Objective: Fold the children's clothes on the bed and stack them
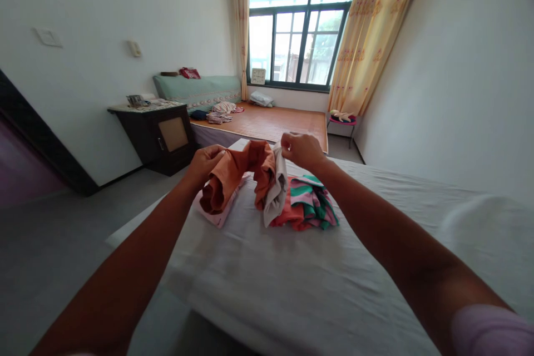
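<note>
White bed sheet [292, 283]: spread below both hands and nearer than them.
Striped garment [317, 206]: crumpled on the sheet, just under the right fingers.
Pink folded cloth [217, 216]: flat on the sheet, under the left fingers.
Orange garment [233, 175]: held up off the sheet between the hands, grey fabric hanging at its right end.
Left hand [206, 161]: fingers clenched on the garment's left end.
Right hand [302, 150]: fingers pinching its right edge.
Dark cabinet [161, 133]: beyond the left fingers.
Window [298, 28]: far beyond both.
</note>
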A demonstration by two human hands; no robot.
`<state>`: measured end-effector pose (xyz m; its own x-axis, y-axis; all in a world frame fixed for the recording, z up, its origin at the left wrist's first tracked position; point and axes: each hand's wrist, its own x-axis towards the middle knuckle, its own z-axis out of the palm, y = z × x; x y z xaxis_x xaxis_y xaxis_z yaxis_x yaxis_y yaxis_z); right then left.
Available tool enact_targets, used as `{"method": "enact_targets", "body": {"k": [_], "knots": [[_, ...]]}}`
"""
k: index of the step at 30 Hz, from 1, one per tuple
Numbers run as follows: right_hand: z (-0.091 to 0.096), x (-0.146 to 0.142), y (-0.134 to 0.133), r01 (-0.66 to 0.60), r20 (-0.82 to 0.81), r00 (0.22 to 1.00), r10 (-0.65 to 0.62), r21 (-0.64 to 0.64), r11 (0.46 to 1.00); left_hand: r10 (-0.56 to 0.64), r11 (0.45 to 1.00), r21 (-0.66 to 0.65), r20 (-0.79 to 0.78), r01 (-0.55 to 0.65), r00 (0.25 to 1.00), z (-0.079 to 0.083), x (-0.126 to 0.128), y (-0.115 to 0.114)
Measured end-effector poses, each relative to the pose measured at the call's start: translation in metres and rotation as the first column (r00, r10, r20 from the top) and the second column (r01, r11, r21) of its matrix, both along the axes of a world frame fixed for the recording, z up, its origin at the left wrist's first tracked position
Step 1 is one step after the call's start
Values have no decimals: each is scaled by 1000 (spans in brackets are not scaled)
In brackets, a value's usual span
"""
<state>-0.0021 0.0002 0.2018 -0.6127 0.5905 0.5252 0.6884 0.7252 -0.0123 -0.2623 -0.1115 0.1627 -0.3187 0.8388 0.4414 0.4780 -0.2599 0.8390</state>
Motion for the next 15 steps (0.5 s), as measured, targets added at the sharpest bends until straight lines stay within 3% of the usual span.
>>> {"method": "enact_targets", "body": {"k": [3,6,11,13,15], "knots": [[40,-2,14,-68,-369,922,115,137,988,67,998,18,47,-68,997,-9,-2,0],[58,2,33,-68,-599,787,151,159,985,119,993,24,38,-120,992,-20,-7,-1],[35,8,47,-147,-370,922,118,-52,988,28,996,-68,-300,-51,954,-27,-1,-10],[27,6,49,-155,-471,877,92,-96,983,19,999,-39,-307,-33,952,-18,3,-11],[27,3,51,-192,-636,767,81,-108,975,60,996,79,-117,-51,991,-3,6,-10]]}}
